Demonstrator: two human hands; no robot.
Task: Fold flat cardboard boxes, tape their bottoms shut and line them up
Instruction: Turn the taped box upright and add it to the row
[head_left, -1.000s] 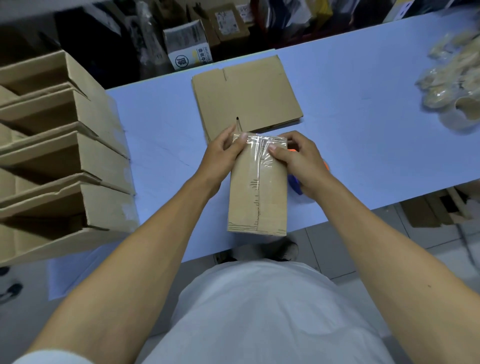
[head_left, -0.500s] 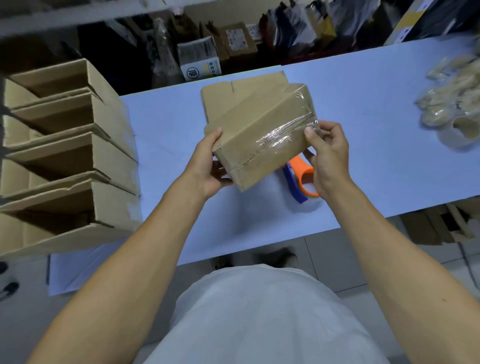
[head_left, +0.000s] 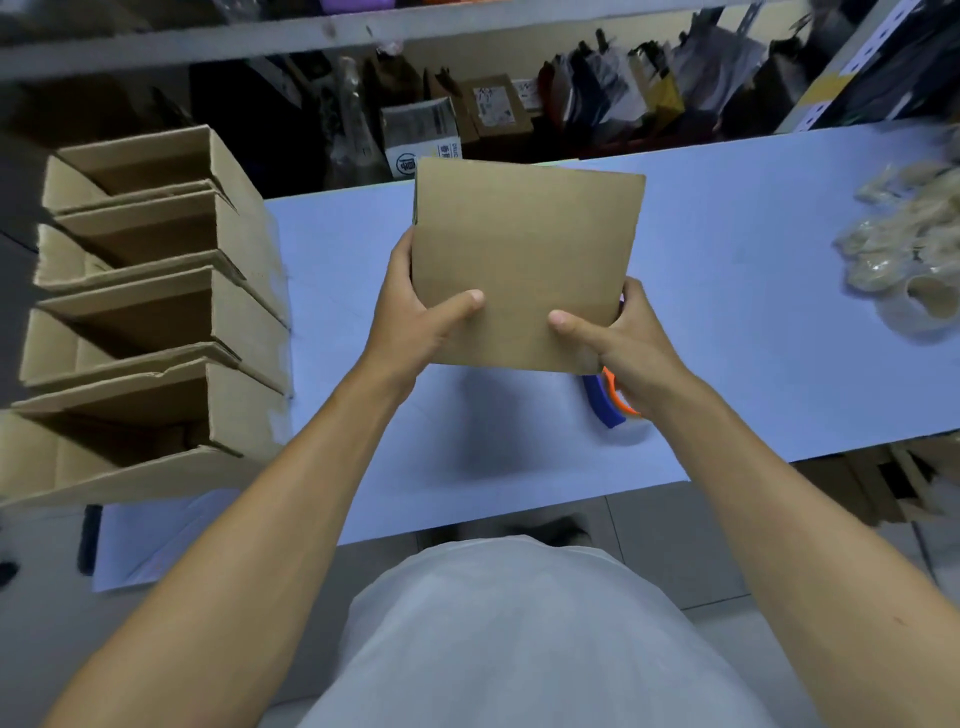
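From the head camera, both hands hold a cardboard box (head_left: 524, 260) up above the pale blue table (head_left: 727, 322), one plain brown face turned toward the camera. The left hand (head_left: 415, 322) grips its lower left edge, thumb pressed flat on the front and fingers wrapped behind; the right hand (head_left: 623, 338) grips the lower right corner in the same way. Under the right hand an orange and blue tape dispenser (head_left: 608, 400) lies on the table. At the left, a row of folded boxes (head_left: 156, 312) stands side by side, open ends showing. A heap of tape rolls (head_left: 914, 249) rests at the far right.
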